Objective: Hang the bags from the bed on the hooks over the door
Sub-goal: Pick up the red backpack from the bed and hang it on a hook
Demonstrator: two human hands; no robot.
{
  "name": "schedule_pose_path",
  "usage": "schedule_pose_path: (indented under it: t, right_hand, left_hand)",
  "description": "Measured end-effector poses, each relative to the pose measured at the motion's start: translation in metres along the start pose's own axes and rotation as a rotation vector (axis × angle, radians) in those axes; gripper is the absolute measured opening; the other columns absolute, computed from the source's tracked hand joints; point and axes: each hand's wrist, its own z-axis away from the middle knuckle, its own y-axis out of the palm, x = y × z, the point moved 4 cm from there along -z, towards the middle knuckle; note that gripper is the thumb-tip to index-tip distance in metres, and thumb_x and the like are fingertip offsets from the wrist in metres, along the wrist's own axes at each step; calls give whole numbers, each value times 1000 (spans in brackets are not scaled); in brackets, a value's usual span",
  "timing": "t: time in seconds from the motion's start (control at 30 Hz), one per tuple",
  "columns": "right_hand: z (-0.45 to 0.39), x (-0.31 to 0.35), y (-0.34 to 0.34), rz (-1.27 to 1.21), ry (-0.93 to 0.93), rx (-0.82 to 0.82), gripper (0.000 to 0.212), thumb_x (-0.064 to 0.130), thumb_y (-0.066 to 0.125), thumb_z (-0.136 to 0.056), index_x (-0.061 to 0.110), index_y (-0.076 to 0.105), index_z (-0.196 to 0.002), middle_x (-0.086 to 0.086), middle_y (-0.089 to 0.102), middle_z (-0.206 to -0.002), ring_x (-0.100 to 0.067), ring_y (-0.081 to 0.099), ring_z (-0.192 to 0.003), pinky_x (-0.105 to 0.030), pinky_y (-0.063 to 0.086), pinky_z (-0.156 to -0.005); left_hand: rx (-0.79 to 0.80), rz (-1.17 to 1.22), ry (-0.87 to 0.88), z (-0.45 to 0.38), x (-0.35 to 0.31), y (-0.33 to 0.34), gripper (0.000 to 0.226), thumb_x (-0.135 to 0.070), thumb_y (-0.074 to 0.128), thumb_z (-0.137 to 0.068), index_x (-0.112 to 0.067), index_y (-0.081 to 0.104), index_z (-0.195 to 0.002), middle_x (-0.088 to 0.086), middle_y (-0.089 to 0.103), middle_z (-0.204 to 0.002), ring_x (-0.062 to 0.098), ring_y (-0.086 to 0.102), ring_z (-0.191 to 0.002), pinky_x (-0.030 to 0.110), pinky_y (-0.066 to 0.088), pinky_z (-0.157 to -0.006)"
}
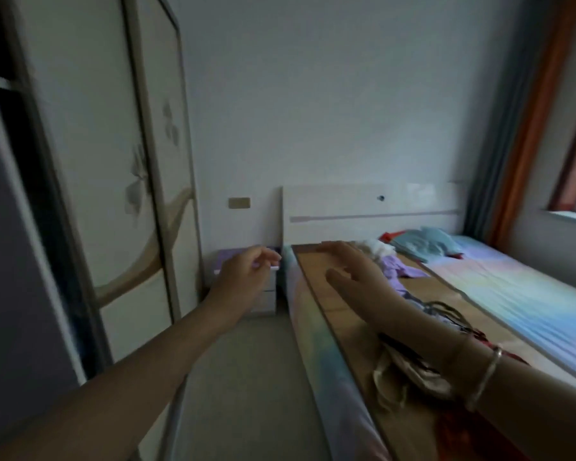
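Hands out front, both empty, whole frame motion-blurred. Left hand (243, 277) raised over the floor gap between wardrobe (90, 181) and bed (512, 294), fingers loosely curled, thumb near fingertips, gripping nothing. Right hand (356, 277) stretched over the near edge of the bed, palm facing left, fingers straight and slightly apart, thumb spread off below, not touching anything. Bangle (486, 377) on the right wrist. Bags (409, 367) lie in a heap on the bed's tan mat (316, 277), under and just past the right forearm: a pale satin-looking one nearest, dark straps and a red bit mixed in; can't tell how many. More soft stuff further up the mat: purple cloth (403, 269), white bundle (378, 248). Blue pillow (426, 242) by the headboard (369, 207), pastel sheet to the right. Nightstand (266, 297) beside the bed head, partly behind the left hand. Orange and grey curtain (526, 134) at far right.
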Motion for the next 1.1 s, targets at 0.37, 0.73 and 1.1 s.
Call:
schedule_pose_path:
  t: [0.37, 0.73, 1.1]
  right_hand:
    - [-23, -239, -54, 151, 520, -198, 33, 8, 50, -85, 20, 57, -115, -2, 56, -118, -18, 55, -111, -31, 44, -88]
    - [37, -406, -99, 212, 996, -350, 33, 8, 50, -84, 14, 60, -115, -7, 60, -122, -21, 55, -116, -31, 42, -97]
    - [66, -645, -154, 56, 1264, -324, 35, 4, 45, -82, 10, 62, -112, -12, 62, -123, -25, 57, -114, -32, 42, -95]
  left_hand:
    - [474, 99, 87, -158, 58, 235, 23, -5, 45, -90, -15, 66, -92, 2, 66, -91, 19, 62, -91, 34, 49, -89]
    - [906, 143, -72, -187, 100, 437, 29, -10, 45, -93, -30, 60, -78, 0, 67, -92, 21, 63, -97, 41, 51, -92]
    - [1007, 41, -324, -203, 132, 651, 23, -12, 43, -94, -21, 63, -95, 0, 67, -101, 16, 62, -100, 30, 49, -85]
